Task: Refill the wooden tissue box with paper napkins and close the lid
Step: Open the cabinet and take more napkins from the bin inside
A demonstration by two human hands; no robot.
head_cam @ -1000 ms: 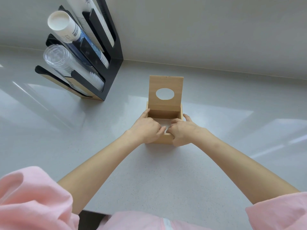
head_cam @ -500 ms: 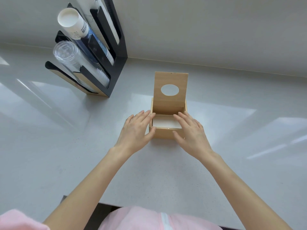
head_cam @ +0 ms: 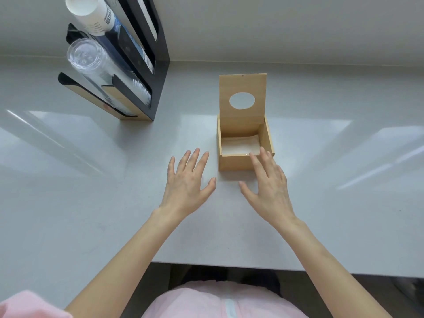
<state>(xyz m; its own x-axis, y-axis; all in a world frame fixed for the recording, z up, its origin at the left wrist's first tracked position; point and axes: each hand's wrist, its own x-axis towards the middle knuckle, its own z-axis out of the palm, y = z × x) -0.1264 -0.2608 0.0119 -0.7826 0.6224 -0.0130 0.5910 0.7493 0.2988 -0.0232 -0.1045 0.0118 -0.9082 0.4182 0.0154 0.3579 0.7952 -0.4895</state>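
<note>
The wooden tissue box (head_cam: 234, 162) stands on the white counter with its hinged lid (head_cam: 242, 115) upright at the back; the lid has an oval hole. White paper napkins (head_cam: 239, 145) lie flat inside the box. My left hand (head_cam: 187, 182) hovers to the left of the box, fingers spread and straight, holding nothing. My right hand (head_cam: 269, 187) is in front of the box's near right corner, fingers straight and spread, fingertips overlapping the front rim in view; whether they touch it I cannot tell.
A black and wood cup dispenser (head_cam: 128, 72) stands at the back left, holding a stack of paper cups (head_cam: 91, 14) and a stack of clear plastic cups (head_cam: 91, 63). The counter's front edge (head_cam: 229, 267) runs just above my pink clothing. A wall rises behind the counter.
Both hands have left the box and drawn back toward me, opening from curled to spread fingers. The napkins stay in the box, and the lid has stayed upright.
</note>
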